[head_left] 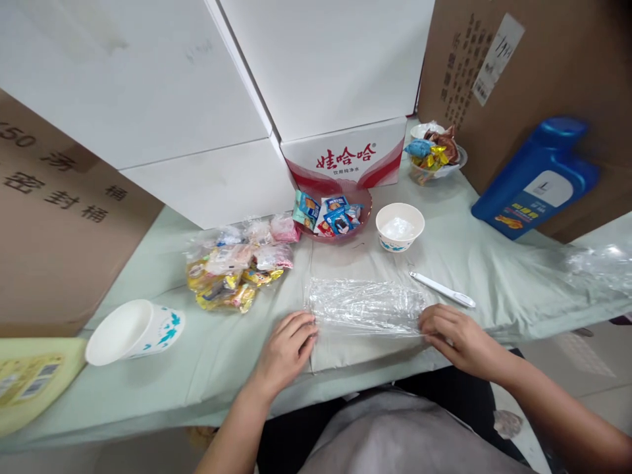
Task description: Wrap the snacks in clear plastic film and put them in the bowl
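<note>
Clear plastic sheet: The clear plastic sheet (368,308) is laid flat and wrinkled on the counter (207,375), close to its near edge, between the two hands.
Long axis: It is directed from left to right, roughly along the near edge of the counter; one short end is turned to each hand, and no front can be distinguished.
Left hand: The left-end lower corner is pinched by the left hand (289,345), with the fingers bent.
Right hand: The right-end lower corner is pinched by the right hand (454,336); how firmly, it cannot be told.
Beyond the sheet: A white cutter (442,289) is placed near the right end, slanted; a small paper bowl (409,238) is seen farther back.
Hidden parts: Both held corners are covered by fingers. Because of transparency and glare, the folds and layers are hardly made out.
Cut off: A yellow container (42,382) is cut by the left border.
</note>
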The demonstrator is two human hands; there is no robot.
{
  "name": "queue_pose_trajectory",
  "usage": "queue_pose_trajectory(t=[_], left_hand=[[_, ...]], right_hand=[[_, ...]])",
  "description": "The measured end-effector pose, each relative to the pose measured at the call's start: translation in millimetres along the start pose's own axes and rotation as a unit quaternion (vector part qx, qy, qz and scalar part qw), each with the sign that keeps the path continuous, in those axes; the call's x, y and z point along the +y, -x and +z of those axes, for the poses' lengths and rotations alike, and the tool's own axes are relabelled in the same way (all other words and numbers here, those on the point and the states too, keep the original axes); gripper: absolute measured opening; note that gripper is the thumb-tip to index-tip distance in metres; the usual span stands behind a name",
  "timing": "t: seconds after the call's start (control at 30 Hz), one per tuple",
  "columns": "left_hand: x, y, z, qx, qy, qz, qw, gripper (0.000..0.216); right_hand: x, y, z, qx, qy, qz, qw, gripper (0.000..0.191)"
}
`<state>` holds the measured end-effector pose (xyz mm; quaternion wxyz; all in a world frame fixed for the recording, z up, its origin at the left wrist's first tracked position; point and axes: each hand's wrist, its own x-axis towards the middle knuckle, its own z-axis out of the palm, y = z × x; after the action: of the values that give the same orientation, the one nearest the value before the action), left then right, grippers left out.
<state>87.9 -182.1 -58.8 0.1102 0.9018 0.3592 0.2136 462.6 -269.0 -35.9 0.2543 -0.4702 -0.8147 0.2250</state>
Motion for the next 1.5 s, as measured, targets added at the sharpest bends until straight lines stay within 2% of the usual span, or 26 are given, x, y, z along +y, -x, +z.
queue_pose_trajectory(t=[0.1,0.23,0.3,0.43,0.57,0.67,0.77,0.83,0.9,0.93,1.0,1.07,1.13,1.23,1.33,1.5], left_hand=[[0.8,-3.3,-3.7,0.015,0.045,-0.035,0.998,0.018],[2.9,-14.9,-4.5,0.007,0.073,-0.183,0.980,0.017],[3.2,-22.9,-1.0,0.008,0.065,-0.226,0.972,0.019],[3.4,-38.8,12.8,0.000,-0.018,-0.264,0.964,0.018],[4.4,-47.4,29.7,0.001,-0.125,-0.287,0.950,0.019],[2.1,-48.2,36.8,0.031,-0.163,-0.279,0.946,0.021],[-0.3,-47.5,33.5,0.096,-0.192,-0.255,0.943,0.024],[3.3,-47.6,27.5,0.159,-0.208,-0.220,0.940,0.024],[13.3,-48.5,22.8,0.190,-0.196,-0.152,0.950,0.020],[20.1,-49.1,22.1,0.178,-0.176,-0.108,0.962,0.018],[34.1,-50.4,24.6,0.111,-0.136,-0.038,0.984,0.016],[43.7,-50.9,30.3,0.042,-0.133,-0.028,0.990,0.016],[46.2,-50.4,35.5,0.007,-0.157,-0.058,0.986,0.024],[41.7,-48.6,37.4,-0.012,-0.172,-0.078,0.982,0.032],[42.8,-47.2,35.2,-0.007,-0.171,-0.075,0.982,0.032],[74.0,-43.4,41.8,0.029,-0.099,-0.040,0.994,0.032]], right_hand=[[4.9,3.3,-5.3,0.025,-0.030,0.053,0.998,0.012],[12.8,-0.2,3.4,0.059,-0.016,0.185,0.981,0.018],[16.6,-4.9,11.4,0.083,0.011,0.227,0.970,0.021],[20.7,-15.0,26.1,0.129,0.127,0.249,0.951,0.025],[21.1,-20.1,34.2,0.125,0.200,0.262,0.936,0.027],[21.0,-21.4,36.5,0.118,0.223,0.273,0.928,0.025],[20.7,-22.2,37.3,0.123,0.238,0.280,0.922,0.024],[20.2,-23.0,37.8,0.124,0.245,0.282,0.919,0.023],[19.4,-23.9,38.5,0.121,0.254,0.280,0.918,0.023],[19.0,-24.3,38.8,0.118,0.260,0.279,0.917,0.024],[18.4,-24.3,38.7,0.112,0.271,0.279,0.914,0.024],[18.9,-22.4,36.7,0.110,0.283,0.280,0.911,0.023],[20.9,-18.0,32.5,0.124,0.302,0.268,0.907,0.022],[26.0,-8.7,24.2,0.150,0.321,0.207,0.912,0.025],[29.2,-1.3,17.7,0.126,0.296,0.158,0.934,0.026],[17.4,0.3,11.1,0.078,0.191,0.154,0.966,0.020]])
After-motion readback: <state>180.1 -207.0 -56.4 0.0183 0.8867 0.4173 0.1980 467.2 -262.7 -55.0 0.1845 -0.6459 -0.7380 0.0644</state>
